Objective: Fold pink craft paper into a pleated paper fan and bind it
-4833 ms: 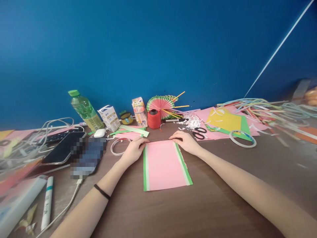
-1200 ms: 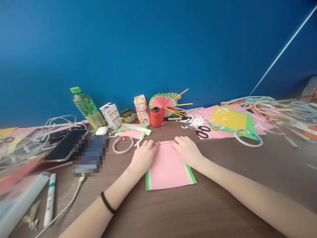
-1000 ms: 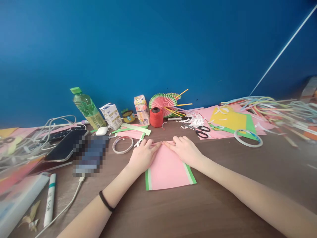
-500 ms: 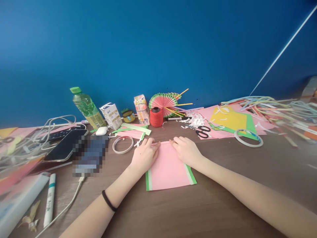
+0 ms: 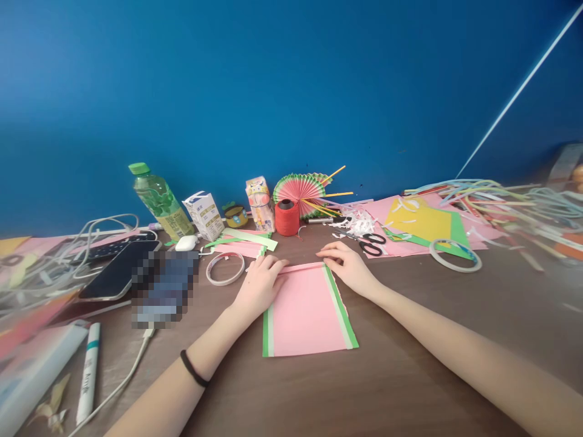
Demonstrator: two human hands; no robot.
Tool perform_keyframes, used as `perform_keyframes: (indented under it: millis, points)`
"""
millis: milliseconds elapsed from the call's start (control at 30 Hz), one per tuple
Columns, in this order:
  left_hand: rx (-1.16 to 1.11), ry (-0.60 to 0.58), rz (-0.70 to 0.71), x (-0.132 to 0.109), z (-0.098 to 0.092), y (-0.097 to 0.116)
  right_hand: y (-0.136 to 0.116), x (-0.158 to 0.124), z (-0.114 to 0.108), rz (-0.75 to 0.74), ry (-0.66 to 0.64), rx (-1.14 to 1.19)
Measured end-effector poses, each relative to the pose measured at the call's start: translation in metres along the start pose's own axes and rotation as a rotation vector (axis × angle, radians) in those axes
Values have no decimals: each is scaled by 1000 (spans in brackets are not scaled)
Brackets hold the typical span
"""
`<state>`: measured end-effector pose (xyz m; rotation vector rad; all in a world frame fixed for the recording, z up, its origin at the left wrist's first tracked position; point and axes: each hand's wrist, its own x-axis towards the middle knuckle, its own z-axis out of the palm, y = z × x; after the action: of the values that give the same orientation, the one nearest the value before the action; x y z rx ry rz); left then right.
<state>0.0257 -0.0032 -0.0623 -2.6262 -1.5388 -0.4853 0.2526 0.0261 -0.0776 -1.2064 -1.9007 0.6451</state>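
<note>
A pink sheet of paper (image 5: pixel 305 315) with green and pale green side strips lies flat on the table before me. Along its far edge runs a narrow fold (image 5: pixel 303 267). My left hand (image 5: pixel 262 282) is closed at the far left corner, its fingers on the folded edge and its thumb over the paper. At the far right corner is my right hand (image 5: pixel 348 267), its thumb at the paper's edge and a gap showing between thumb and forefinger. Beyond the hands stand a red thread spool (image 5: pixel 286 218) and a pleated pink and green paper fan (image 5: pixel 298 188).
Tape rolls lie left (image 5: pixel 225 269) and right (image 5: pixel 455 255). Scissors (image 5: pixel 372 244) rest near white paper scraps (image 5: pixel 359 221). Left are a green bottle (image 5: pixel 161 203), a carton (image 5: pixel 203 215), phones, a charging cable (image 5: pixel 122 382) and a marker (image 5: pixel 88 373). Coloured paper (image 5: pixel 423 221) lies back right.
My right hand has shifted right and loosened, uncovering more of the paper's right side strip. The paper has turned slightly and come a little nearer. My left hand stays at its corner.
</note>
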Motion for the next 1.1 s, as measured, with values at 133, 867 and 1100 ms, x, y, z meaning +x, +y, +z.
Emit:
perform_keyframes:
  millis: [133,867,1100]
  points:
    - [-41,-9,12,0,-2,-1,-3,0,1,-13,-90,10]
    - [-264,-33,-29,12,-39,-4,-26,7,-23,-37,-165,68]
    - [-35,150,-12,11,-53,-2,-48,5,-36,-159,7,-305]
